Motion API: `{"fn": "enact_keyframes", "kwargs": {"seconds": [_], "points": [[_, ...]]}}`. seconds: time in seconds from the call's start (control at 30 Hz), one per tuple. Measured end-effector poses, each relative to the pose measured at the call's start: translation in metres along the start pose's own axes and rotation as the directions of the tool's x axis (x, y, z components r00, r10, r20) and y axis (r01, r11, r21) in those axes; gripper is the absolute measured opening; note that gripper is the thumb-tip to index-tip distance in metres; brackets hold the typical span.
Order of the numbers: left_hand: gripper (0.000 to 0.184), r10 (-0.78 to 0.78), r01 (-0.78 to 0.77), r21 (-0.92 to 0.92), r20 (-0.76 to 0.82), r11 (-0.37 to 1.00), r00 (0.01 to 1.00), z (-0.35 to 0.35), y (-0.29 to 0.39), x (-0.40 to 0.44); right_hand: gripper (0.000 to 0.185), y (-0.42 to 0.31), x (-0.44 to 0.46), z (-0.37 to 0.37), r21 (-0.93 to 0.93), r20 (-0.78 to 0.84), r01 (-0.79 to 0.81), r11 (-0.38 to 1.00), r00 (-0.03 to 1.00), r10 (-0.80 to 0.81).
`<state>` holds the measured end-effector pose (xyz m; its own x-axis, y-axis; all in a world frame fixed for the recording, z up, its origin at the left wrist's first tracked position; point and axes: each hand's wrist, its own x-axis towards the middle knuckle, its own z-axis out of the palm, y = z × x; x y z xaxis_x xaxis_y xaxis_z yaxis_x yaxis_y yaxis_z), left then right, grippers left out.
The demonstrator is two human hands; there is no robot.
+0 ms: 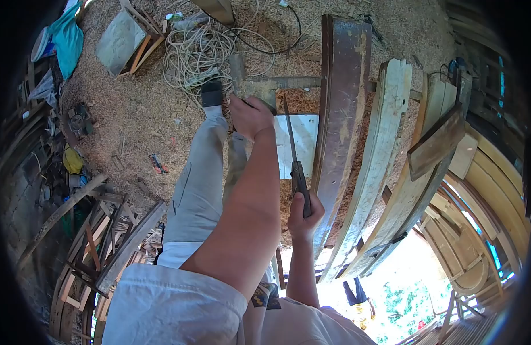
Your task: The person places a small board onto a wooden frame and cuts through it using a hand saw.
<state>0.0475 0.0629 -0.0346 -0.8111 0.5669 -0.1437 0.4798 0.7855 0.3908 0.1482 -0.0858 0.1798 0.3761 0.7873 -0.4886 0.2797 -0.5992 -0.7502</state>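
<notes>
My right hand (306, 215) is wrapped round the dark handle of what looks like a handsaw (292, 138). Its long, narrow blade points up and away and tapers to a tip, seen almost edge-on. My left hand (253, 117) reaches further forward, its fingers curled at the near edge of a worn wooden piece (261, 92); the fingertips are partly hidden. Between the saw and my left hand, a white panel (304, 138) lies beyond the blade. Right of the saw runs a thick brown-painted beam (343, 98).
Several boards, among them a whitish plank (386, 132), lie lengthwise on the right. Tangled pale cable (188, 54) covers sawdust-strewn ground ahead. Red-handled pliers (157, 163) lie left of my legs. Scrap wood (113, 247) is piled at lower left, and curved wooden pieces (495, 178) stand far right.
</notes>
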Motion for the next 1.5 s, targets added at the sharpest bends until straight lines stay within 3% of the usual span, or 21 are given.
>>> {"fn": "enact_keyframes", "kwargs": {"seconds": [0.67, 0.87, 1.17, 1.3, 1.5], "points": [[0.052, -0.041, 0.039, 0.027, 0.056, 0.999, 0.998, 0.001, 0.0, -0.001, 0.031, -0.003, -0.001, 0.0, -0.032, -0.016, 0.019, 0.999, 1.0, -0.02], [0.052, -0.025, 0.024, 0.025, 0.036, 0.999, 0.999, 0.003, -0.001, 0.004, 0.032, -0.007, 0.0, 0.005, 0.061, -0.034, -0.008, 0.998, 0.999, 0.011], [0.051, -0.006, 0.007, 0.016, -0.004, 1.0, 1.0, 0.002, -0.003, -0.002, 0.035, -0.007, 0.0, 0.003, 0.053, -0.057, -0.05, 0.997, 0.997, 0.053], [0.05, -0.021, 0.021, -0.003, 0.017, 1.0, 1.0, -0.002, 0.006, -0.001, 0.036, -0.009, 0.001, 0.005, -0.023, -0.033, 0.05, 0.998, 0.998, -0.051], [0.05, -0.027, 0.027, 0.007, 0.036, 1.0, 0.999, 0.0, -0.001, -0.001, 0.036, -0.013, -0.003, 0.003, -0.044, -0.031, -0.005, 0.999, 0.999, 0.004]]}}
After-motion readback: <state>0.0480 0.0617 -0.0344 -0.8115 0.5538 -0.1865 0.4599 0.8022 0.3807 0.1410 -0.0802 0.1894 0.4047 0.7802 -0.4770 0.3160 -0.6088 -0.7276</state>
